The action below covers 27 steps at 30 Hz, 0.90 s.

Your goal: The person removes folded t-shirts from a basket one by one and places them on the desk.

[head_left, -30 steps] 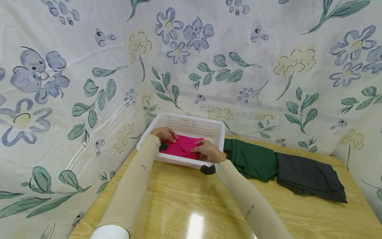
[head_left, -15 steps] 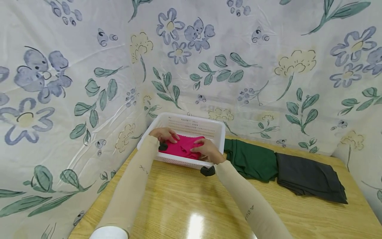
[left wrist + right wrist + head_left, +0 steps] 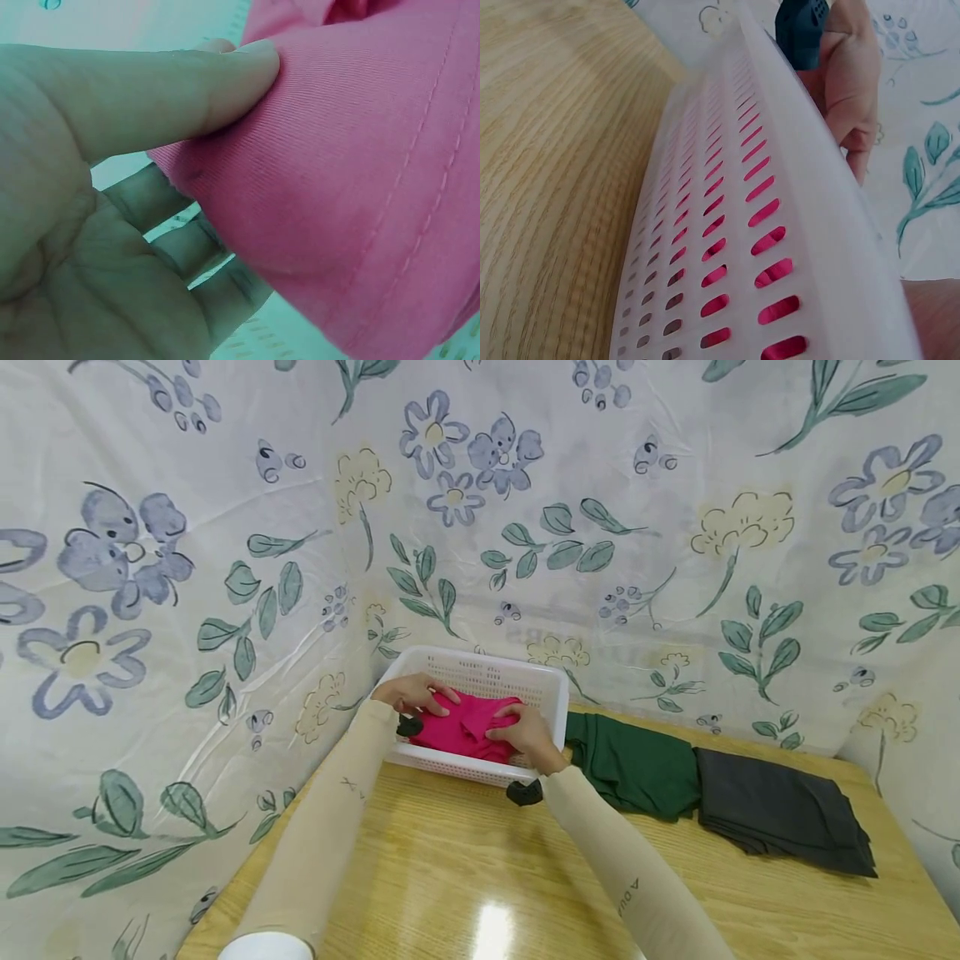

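Observation:
A bright pink garment lies bunched inside a white plastic basket. My left hand pinches the garment's left part between thumb and fingers. Close up in the left wrist view, the thumb presses on ribbed pink cloth with a double-stitched hem, and the other fingers are behind it. At the garment's right side, my right hand holds the cloth with bent fingers. The right wrist view mostly shows the basket's slotted side wall, with pink showing through the slots; the right fingertips are hidden there.
The basket stands at the back left of a wooden table, against a floral curtain. To its right lie a folded dark green garment and a folded dark grey garment. Each wrist carries a black device.
The pink garment has been bunched up and shifted slightly right between my hands. Fingers of both hands have closed further on the cloth. The head view has tilted slightly.

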### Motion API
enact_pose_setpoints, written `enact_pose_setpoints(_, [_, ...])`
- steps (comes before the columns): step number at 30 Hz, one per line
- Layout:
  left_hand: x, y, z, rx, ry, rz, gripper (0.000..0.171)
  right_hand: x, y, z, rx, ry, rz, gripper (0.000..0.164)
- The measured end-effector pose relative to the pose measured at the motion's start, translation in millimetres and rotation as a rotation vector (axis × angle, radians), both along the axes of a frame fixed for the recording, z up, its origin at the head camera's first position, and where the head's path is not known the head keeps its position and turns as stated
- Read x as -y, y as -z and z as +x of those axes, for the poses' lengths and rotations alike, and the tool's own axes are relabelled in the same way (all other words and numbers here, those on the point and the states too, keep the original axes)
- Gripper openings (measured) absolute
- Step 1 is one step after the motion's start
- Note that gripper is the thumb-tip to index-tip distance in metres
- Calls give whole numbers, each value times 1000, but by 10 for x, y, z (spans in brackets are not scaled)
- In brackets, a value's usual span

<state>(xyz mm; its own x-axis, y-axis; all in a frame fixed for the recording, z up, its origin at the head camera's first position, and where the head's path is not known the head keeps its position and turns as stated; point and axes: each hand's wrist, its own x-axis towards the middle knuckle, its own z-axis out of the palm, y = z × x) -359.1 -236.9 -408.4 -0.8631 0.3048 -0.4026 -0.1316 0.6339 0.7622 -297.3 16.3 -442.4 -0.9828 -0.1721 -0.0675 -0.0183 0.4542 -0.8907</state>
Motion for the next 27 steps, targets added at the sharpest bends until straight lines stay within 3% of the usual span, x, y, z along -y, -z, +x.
enact_pose_setpoints(10, [26, -69, 51, -23, -84, 111, 40, -53, -69, -24, -65, 8, -21, 39])
enact_pose_setpoints(19, [31, -165, 71, -68, -83, 198, 40, -188, -257, -6, -71, -11, -56, 39])
enact_pose_setpoints(27, [-48, -242, 119, -98, -33, 223, 40, -375, -326, 37, -22, -37, -133, 41])
